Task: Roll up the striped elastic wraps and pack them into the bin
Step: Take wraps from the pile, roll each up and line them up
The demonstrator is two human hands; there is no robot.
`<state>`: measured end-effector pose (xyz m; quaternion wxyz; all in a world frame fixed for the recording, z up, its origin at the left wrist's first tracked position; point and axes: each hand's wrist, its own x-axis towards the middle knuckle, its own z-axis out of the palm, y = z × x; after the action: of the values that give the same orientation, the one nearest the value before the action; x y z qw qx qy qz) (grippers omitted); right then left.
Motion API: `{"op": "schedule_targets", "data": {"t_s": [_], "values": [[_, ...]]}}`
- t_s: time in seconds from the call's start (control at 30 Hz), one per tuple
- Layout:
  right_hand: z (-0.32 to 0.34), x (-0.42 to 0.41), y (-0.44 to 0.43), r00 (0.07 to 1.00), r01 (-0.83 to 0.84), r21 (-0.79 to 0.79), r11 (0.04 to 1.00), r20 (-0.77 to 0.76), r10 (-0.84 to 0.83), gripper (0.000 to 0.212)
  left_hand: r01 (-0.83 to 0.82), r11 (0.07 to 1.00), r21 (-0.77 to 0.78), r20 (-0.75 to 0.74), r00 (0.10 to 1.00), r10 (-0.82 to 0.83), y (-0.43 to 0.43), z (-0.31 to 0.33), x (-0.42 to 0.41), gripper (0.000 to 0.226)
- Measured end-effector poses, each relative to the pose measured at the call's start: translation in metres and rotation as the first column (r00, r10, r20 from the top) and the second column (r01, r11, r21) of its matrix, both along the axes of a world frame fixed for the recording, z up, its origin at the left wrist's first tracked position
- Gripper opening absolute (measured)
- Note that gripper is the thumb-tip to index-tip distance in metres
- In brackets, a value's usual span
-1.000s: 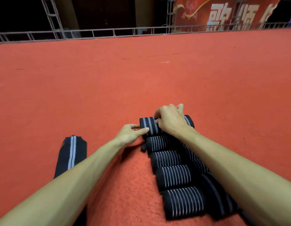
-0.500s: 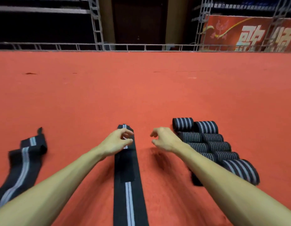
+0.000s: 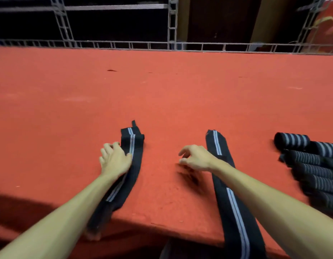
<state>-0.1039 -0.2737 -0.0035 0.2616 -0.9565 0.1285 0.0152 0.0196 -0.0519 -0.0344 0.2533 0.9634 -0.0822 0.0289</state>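
- At 6 o'clock, nearest me, the front edge of the red table [image 3: 162, 100] runs across; two flat striped wraps hang over it.
- The right-side wrap [image 3: 229, 208] runs from 5 o'clock up the table, and my right forearm crosses over it.
- The left-side wrap [image 3: 133, 146] lies at 7 o'clock, curved, its far end folded over.
- My left hand [image 3: 115, 159] rests at that wrap's left edge, fingers spread and relaxed, thumb side touching the fabric; it pinches nothing.
- My right hand [image 3: 196, 157] hovers over bare table between the two wraps, fingers loosely curled, holding nothing.
- At 3 to 4 o'clock the rolled wraps [image 3: 311, 163] sit packed side by side on the table, well apart from both hands.
- At 12 o'clock a metal railing [image 3: 180, 45] lines the table's far edge.
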Motion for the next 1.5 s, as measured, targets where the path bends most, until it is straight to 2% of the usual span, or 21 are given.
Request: {"op": "schedule_targets", "data": {"t_s": [0.1, 0.23, 0.33, 0.43, 0.63, 0.73, 0.83, 0.9, 0.97, 1.07, 1.13, 1.17, 1.27, 1.3, 1.37, 1.4, 1.43, 1.47, 1.5], "values": [[-0.005, 0.012, 0.014, 1.0, -0.015, 0.019, 1.0, -0.012, 0.015, 0.031, 0.01, 1.0, 0.021, -0.182, 0.983, -0.006, 0.018, -0.015, 0.015, 0.047], [-0.017, 0.018, 0.022, 0.999, -0.026, 0.064, 0.998, -0.033, 0.028, 0.029, 0.079, 0.992, -0.098, -0.274, 0.956, -0.103, 0.016, -0.011, 0.017, 0.029], [-0.022, 0.016, 0.023, 0.999, 0.029, 0.214, 0.976, -0.021, -0.025, 0.02, 0.092, 0.951, -0.297, -0.372, 0.906, -0.203, 0.003, -0.008, 0.005, 0.021], [-0.022, 0.014, 0.025, 0.989, 0.134, 0.424, 0.896, 0.002, -0.149, 0.016, 0.028, 0.855, -0.517, -0.454, 0.838, -0.303, -0.015, -0.007, -0.017, 0.005], [-0.018, -0.001, 0.016, 0.931, 0.283, 0.654, 0.701, -0.013, -0.364, 0.031, 0.065, 0.793, -0.606, -0.499, 0.745, -0.442, -0.049, 0.004, -0.066, 0.021], [-0.021, -0.009, -0.002, 0.894, 0.319, 0.563, 0.763, 0.089, -0.439, 0.038, 0.061, 0.726, -0.685, -0.503, 0.681, -0.532, -0.06, 0.012, -0.082, 0.037], [-0.016, -0.023, -0.017, 0.886, 0.321, 0.59, 0.741, 0.09, -0.456, 0.041, 0.056, 0.701, -0.711, -0.468, 0.706, -0.531, -0.07, 0.02, -0.093, 0.033], [-0.011, -0.037, -0.024, 0.896, 0.316, 0.665, 0.676, 0.025, -0.443, 0.045, 0.033, 0.669, -0.743, -0.436, 0.735, -0.52, -0.077, 0.024, -0.1, 0.023], [-0.007, -0.052, -0.028, 0.907, 0.333, 0.67, 0.663, -0.034, -0.421, 0.043, -0.02, 0.616, -0.788, -0.417, 0.752, -0.51, -0.085, 0.027, -0.104, 0.018], [-0.006, -0.071, -0.031, 0.941, 0.324, 0.611, 0.722, -0.124, -0.316, 0.049, -0.117, 0.524, -0.844, -0.389, 0.806, -0.446, -0.1, 0.033, -0.107, 0.014], [-0.005, -0.082, -0.03, 0.965, 0.261, 0.683, 0.682, -0.16, -0.209, 0.05, -0.157, 0.444, -0.882, -0.352, 0.846, -0.401, -0.109, 0.035, -0.105, 0.02], [-0.004, -0.086, -0.029, 0.974, 0.226, 0.709, 0.668, -0.151, -0.169, 0.044, -0.152, 0.433, -0.889, -0.335, 0.86, -0.385, -0.113, 0.036, -0.103, 0.021], [-0.006, -0.089, -0.031, 0.987, 0.151, 0.651, 0.743, -0.054, -0.154, 0.021, -0.063, 0.524, -0.85, -0.321, 0.849, -0.419, -0.114, 0.04, -0.102, 0.017], [-0.006, -0.089, -0.032, 0.987, 0.139, 0.664, 0.735, -0.031, -0.158, 0.018, -0.022, 0.564, -0.826, -0.329, 0.831, -0.449, -0.112, 0.039, -0.099, 0.017], [-0.003, -0.09, -0.035, 0.99, 0.116, 0.747, 0.655, -0.029, -0.141, 0.012, 0.1, 0.663, -0.742, -0.318, 0.818, -0.479, -0.108, 0.036, -0.093, 0.018], [0.0, -0.092, -0.034, 0.992, 0.096, 0.779, 0.619, -0.027, -0.12, 0.01, 0.191, 0.731, -0.655, -0.27, 0.845, -0.462, -0.107, 0.035, -0.089, 0.018], [0.006, -0.094, -0.034, 0.995, 0.073, 0.776, 0.626, -0.018, -0.094, 0.009, 0.269, 0.793, -0.546, -0.186, 0.884, -0.428, -0.106, 0.036, -0.084, 0.018], [0.013, -0.096, -0.034, 0.997, 0.049, 0.748, 0.662, -0.003, -0.072, 0.009, 0.313, 0.82, -0.479, -0.091, 0.912, -0.4, -0.106, 0.039, -0.081, 0.021], [0.019, -0.097, -0.034, 0.999, 0.018, 0.704, 0.71, 0.021, -0.046, 0.011, 0.352, 0.807, -0.474, -0.012, 0.914, -0.406, -0.105, 0.046, -0.08, 0.025]]}}
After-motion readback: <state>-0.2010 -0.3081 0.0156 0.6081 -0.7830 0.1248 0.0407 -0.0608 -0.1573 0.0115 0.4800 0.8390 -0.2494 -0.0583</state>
